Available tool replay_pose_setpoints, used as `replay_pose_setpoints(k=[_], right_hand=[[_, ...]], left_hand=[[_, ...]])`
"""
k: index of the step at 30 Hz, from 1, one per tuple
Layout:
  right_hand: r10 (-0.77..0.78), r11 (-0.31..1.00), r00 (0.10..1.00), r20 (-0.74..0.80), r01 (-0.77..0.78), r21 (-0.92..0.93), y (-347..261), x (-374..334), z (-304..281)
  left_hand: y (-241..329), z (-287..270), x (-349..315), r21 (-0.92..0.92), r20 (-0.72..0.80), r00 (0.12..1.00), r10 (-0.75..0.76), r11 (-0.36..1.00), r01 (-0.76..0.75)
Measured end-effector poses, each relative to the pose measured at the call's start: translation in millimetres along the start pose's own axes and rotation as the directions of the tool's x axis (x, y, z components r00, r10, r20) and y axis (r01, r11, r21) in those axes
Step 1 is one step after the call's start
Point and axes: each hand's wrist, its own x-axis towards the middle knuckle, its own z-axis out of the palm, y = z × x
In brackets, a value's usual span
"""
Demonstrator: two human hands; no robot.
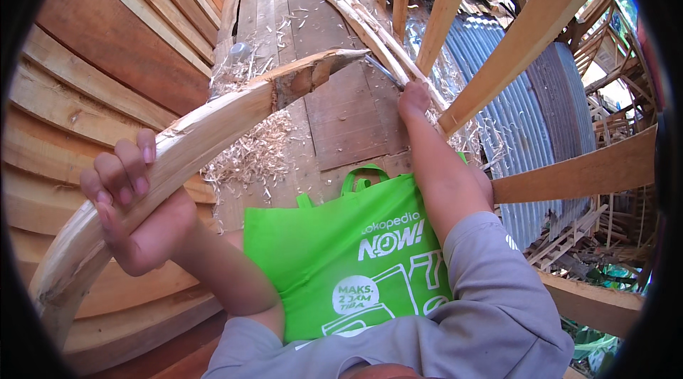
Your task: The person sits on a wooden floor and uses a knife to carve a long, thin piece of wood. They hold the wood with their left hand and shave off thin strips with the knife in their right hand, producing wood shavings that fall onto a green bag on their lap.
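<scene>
A long, pale wooden pole [220,114] with its bark shaved off slants from the lower left up to the middle of the view. My left hand [139,201] is wrapped round its thicker near part. Notches and darker patches mark the upper end, which tapers to a point. Beyond that tip, my right hand [414,100] is closed on a knife, whose narrow bluish-grey blade [384,72] points toward the pole's end without clearly touching it. The knife's handle is hidden in my fist. Two peeled sticks [356,13] lie just past my right hand.
A green bag [341,237] covers my lap. Curly wood shavings [252,148] litter the plank floor [348,123], with a small clear cup [240,50] farther off. Stacked boards [107,59] rise at left; wooden slats [526,45] stand at right before corrugated metal sheets [519,116].
</scene>
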Motion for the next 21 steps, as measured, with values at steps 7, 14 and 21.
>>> replay_pose_setpoints(k=[7, 14, 21], right_hand=[[0.303, 0.91, 0.949, 0.09, -0.316, 0.267, 2.9, 18.6, -28.8], [0.086, 0.743, 0.928, 0.363, -0.303, 0.597, -41.5, 9.4, -106.1], [-0.247, 0.165, 0.744, 0.621, -0.599, 0.784, -53.4, -6.1, -111.2]], left_hand=[[-4.0, -1.3, -3.9, -0.009, -0.007, 0.999, 0.032, 0.999, -0.032], [-8.2, 19.4, -13.8, -0.043, -0.013, 1.0, 0.01, 0.999, -0.011], [-18.1, 2.3, -1.7, -0.105, -0.077, 0.997, 0.023, 0.994, -0.031]])
